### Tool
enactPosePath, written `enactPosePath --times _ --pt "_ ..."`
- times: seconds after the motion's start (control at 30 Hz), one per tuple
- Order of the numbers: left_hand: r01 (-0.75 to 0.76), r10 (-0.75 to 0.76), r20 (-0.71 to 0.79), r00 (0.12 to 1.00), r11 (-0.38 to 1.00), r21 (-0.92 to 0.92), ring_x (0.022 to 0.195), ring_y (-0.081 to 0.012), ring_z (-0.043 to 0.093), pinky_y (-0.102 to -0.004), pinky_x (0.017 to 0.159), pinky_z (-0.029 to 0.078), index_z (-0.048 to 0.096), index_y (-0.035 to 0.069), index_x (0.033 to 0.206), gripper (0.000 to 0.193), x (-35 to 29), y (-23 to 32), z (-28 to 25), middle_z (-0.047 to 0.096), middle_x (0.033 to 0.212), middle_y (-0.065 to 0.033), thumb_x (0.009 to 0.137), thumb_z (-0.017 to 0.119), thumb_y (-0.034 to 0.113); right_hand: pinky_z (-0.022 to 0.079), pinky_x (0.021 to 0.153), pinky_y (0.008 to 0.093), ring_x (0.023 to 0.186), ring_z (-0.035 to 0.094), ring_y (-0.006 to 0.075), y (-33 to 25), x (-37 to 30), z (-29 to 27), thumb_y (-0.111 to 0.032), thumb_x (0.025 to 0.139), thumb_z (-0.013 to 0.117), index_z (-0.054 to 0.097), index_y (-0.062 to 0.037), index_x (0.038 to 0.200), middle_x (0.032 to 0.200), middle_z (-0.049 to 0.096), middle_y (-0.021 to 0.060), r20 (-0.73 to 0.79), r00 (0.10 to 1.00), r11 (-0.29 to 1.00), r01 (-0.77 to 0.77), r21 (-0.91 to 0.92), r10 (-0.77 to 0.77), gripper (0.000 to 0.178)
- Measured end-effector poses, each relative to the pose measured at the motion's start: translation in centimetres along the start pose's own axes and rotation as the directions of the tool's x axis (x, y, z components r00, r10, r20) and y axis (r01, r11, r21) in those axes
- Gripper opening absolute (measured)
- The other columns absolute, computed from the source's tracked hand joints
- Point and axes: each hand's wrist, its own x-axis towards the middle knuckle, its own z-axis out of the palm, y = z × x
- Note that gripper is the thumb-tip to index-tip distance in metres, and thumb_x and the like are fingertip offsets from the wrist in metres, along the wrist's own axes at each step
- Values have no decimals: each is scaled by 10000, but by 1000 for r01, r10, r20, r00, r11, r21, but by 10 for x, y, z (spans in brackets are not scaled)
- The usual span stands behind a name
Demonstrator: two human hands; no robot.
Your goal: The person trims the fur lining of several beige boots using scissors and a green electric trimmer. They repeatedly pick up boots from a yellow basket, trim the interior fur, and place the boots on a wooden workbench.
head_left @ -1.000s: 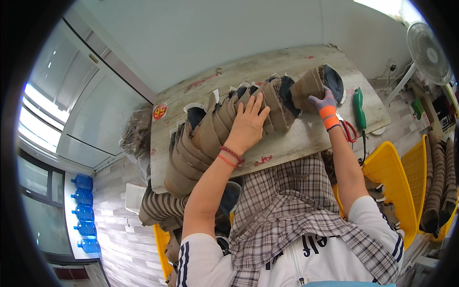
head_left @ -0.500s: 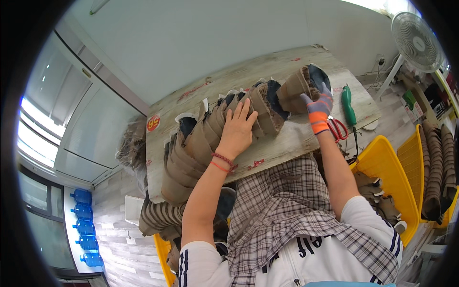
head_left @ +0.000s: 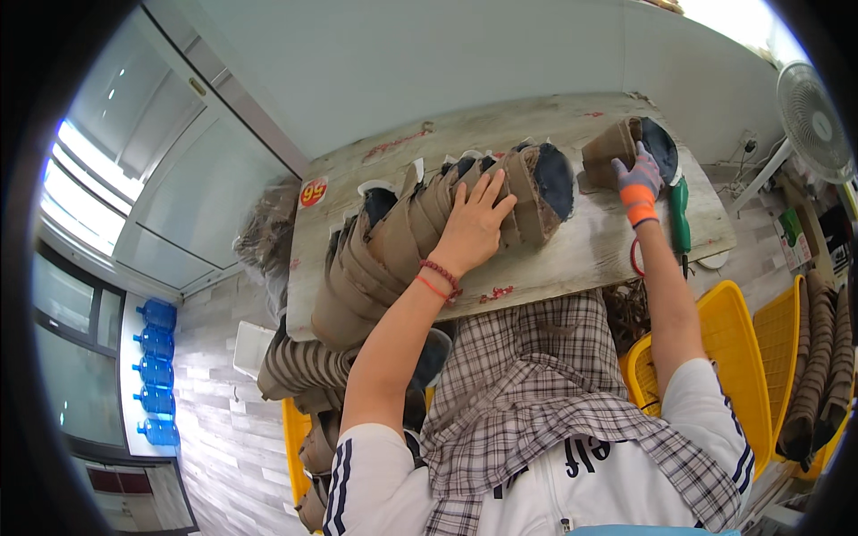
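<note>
A row of nested brown boot uppers [head_left: 393,237] with dark lining lies across the wooden table. My bare left hand [head_left: 474,223] rests on the row near its right end, fingers spread. Apart from the row, at the table's right side, is a single brown boot upper [head_left: 609,154] with its dark opening facing right. My right hand [head_left: 639,179], in a grey and orange glove, grips it by the near side of its rim. Close by lies a green corded hand tool [head_left: 680,214]. Red-handled scissors [head_left: 635,257] are mostly hidden behind my right forearm.
More nested uppers [head_left: 299,366] hang below the table's left edge. Yellow baskets [head_left: 737,357] stand at the right, with stacked uppers [head_left: 822,357] beside them. A white fan [head_left: 809,116] is at the far right. Blue water bottles [head_left: 156,371] line the left wall.
My right hand has moved the single upper farther right, away from the row. My left hand stays on the row. The whole view has shifted a little.
</note>
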Motion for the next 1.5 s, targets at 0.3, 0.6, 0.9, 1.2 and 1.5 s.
enactPosePath --times 0.3,0.6,0.9,1.2,1.5 --pt "14 -14 17 1000 999 -34 1325 -348 285 -564 1051 233 514 92 1211 472 9 -3 9 287 1445 -176 747 528 9 475 709 308 777 618 200 -89 -97 11 -217 749 744 632 -51 1013 866 669 113 457 858 685 -187 704 -235 331" --pt "12 -12 -6 1000 999 -34 1349 -332 247 -566 1070 202 483 117 1251 473 2 -3 5 279 1448 -177 790 493 16 468 782 396 862 619 327 -21 -70 30 -311 749 728 602 -87 1099 941 667 131 316 937 939 -232 253 146 435" --pt "496 -414 -431 802 863 94 1224 -336 412 -479 1032 272 441 83 1308 513 -105 -36 -105 459 1307 -177 801 519 99 414 922 377 1059 536 323 -73 -127 -19 -127 798 676 537 -28 1196 1148 576 155 -166 975 853 211 476 -149 432" --pt "719 -743 -22 669 654 -236 1258 -365 372 -427 1032 313 364 147 1385 598 -184 -87 -83 423 1341 -201 814 538 186 440 863 345 979 573 287 -67 -162 30 -149 852 637 598 -2 1093 1068 599 158 219 974 755 -99 648 -60 284" --pt "449 -449 1 893 893 10 1210 -363 412 -460 1004 329 404 187 1361 617 -164 -84 -91 386 1371 -178 758 483 85 451 813 350 931 574 307 -69 -164 29 -198 871 615 621 -15 1045 1017 607 150 211 977 685 -132 716 -32 253"
